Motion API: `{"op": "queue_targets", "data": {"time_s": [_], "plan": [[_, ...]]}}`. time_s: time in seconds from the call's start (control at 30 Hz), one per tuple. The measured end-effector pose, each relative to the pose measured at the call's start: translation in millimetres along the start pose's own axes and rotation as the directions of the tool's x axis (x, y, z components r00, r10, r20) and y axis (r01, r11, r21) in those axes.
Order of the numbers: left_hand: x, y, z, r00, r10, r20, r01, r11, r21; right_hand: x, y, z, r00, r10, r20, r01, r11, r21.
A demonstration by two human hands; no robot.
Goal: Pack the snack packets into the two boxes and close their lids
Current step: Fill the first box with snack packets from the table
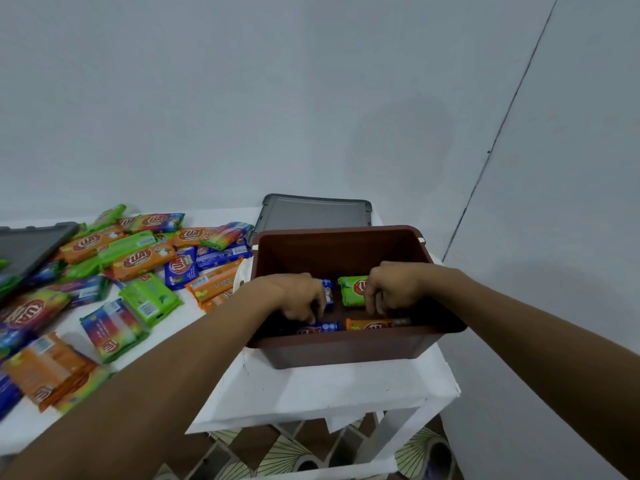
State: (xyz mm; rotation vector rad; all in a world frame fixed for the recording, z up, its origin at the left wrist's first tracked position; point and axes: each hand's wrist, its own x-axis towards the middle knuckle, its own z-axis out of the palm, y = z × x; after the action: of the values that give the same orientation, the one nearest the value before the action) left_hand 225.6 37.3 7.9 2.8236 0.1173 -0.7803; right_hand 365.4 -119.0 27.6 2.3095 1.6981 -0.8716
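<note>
A brown open box point(346, 351) stands on the white table, with both my hands inside it. My left hand point(298, 299) bends its fingers down onto a blue packet point(320, 328) standing along the near wall. My right hand point(393, 287) curls its fingers over an orange packet point(372, 324) beside it. A green packet point(352, 289) lies between the hands on the box floor, and another blue packet point(328, 289) shows behind my left knuckles. Many loose snack packets point(138, 261) in orange, green, blue and rainbow wrappers lie to the left.
A grey lid point(313, 213) lies flat behind the brown box against the wall. A second grey lid point(31, 245) sits at the far left edge, partly over packets. The white table point(311, 393) ends just right of the box; patterned floor shows below.
</note>
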Motion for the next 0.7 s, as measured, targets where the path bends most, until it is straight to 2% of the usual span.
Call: {"op": "queue_targets", "data": {"time_s": [0.07, 0.13, 0.27, 0.4, 0.6, 0.67, 0.7], "plan": [[3, -1, -5, 0.992, -0.051, -0.116, 0.058, 0.997, 0.057, 5, 3, -4, 0.994, 0.025, -0.110, -0.027, 1.000, -0.014], [6, -1, -10, 0.978, -0.095, -0.185, 0.123, 0.982, 0.146, 10, 5, -5, 0.982, 0.049, -0.180, -0.071, 0.990, -0.118], [13, -8, -6, 0.968, -0.176, -0.181, 0.223, 0.933, 0.283, 21, 10, 4, 0.972, 0.085, -0.219, -0.148, 0.945, -0.291], [15, -10, -5, 0.959, -0.202, -0.201, 0.258, 0.913, 0.315, 23, 10, 8, 0.959, 0.088, -0.270, -0.173, 0.935, -0.309], [-11, -12, -19, 0.971, -0.143, -0.191, 0.209, 0.897, 0.390, 14, 4, 0, 0.959, 0.121, -0.256, -0.193, 0.941, -0.278], [-29, -23, -19, 0.952, -0.041, -0.303, 0.152, 0.924, 0.352, 10, -2, -3, 0.939, 0.086, -0.332, -0.207, 0.913, -0.350], [-38, -32, -16, 0.913, 0.024, -0.406, 0.104, 0.951, 0.291, 9, -7, -5, 0.925, 0.063, -0.374, -0.212, 0.903, -0.373]]}}
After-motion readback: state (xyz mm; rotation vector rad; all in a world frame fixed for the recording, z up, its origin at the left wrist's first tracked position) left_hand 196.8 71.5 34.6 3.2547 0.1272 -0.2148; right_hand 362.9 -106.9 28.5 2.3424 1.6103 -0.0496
